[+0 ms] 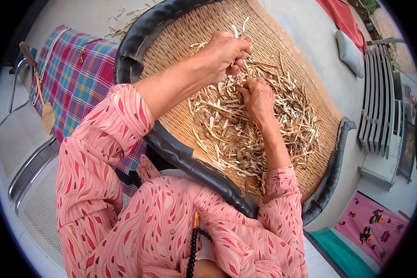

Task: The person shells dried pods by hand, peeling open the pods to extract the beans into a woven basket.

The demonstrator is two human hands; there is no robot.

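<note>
Left hand (226, 54) over tray (169, 48), fingers curled together — right hand (259, 99) at pods (227, 118) (likewise curled).

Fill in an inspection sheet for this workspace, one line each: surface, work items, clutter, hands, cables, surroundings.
Surface: woven tray with black edging, partly covered.
Work items: dried pods, heaped loosely on the tray, some split.
Clutter: more plant strips beyond the tray's far left edge.
Left hand: fingers closed, pale pieces sticking out above them.
Right hand: curled at the heap; whether it holds anything is hidden.
Cables: nothing seen.
Surroundings: checked cloth and metal chair at left; grey cushion and pink patterned cloth at right.
</note>
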